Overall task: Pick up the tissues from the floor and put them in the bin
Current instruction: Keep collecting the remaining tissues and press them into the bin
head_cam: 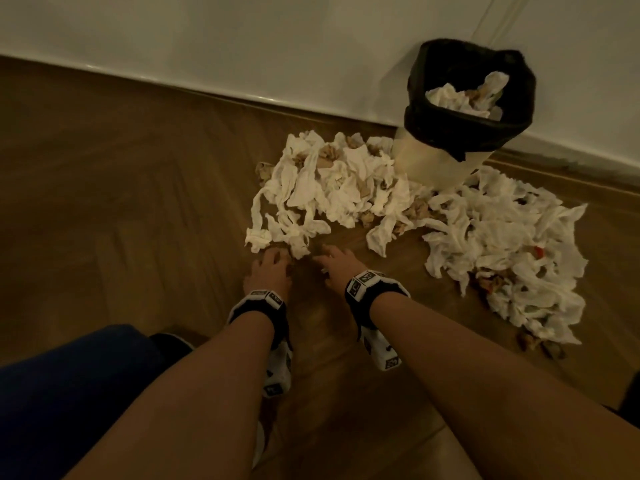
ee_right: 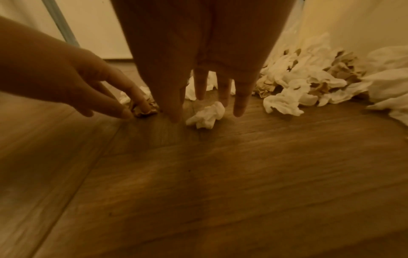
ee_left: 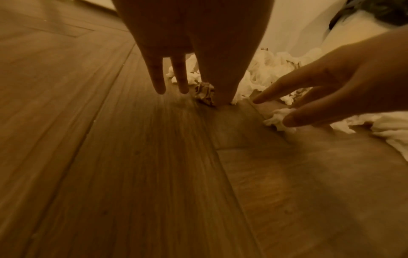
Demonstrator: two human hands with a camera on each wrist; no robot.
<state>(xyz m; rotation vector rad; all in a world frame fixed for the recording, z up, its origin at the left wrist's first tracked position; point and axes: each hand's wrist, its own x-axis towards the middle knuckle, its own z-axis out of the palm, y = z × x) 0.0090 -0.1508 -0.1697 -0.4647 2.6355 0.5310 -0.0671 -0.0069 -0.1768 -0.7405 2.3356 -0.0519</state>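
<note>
Crumpled white tissues and brown paper wads lie in two heaps on the wood floor, a left heap (head_cam: 332,188) and a right heap (head_cam: 502,244). The cream bin (head_cam: 440,161) with a black liner stands against the wall, with tissues inside it. My left hand (head_cam: 275,256) reaches the near edge of the left heap, fingers straight, fingertips (ee_right: 144,106) touching a brown wad (ee_left: 205,95). My right hand (head_cam: 329,258) hovers beside it, its straight fingers (ee_right: 240,108) spread over a small white tissue ball (ee_right: 206,117). Neither hand holds anything.
A white wall and skirting (head_cam: 242,95) run behind the bin. Bare herringbone floor (head_cam: 121,202) stretches to the left and toward me. My blue-clad knee (head_cam: 69,382) is at the lower left. A few red scraps (head_cam: 538,251) sit in the right heap.
</note>
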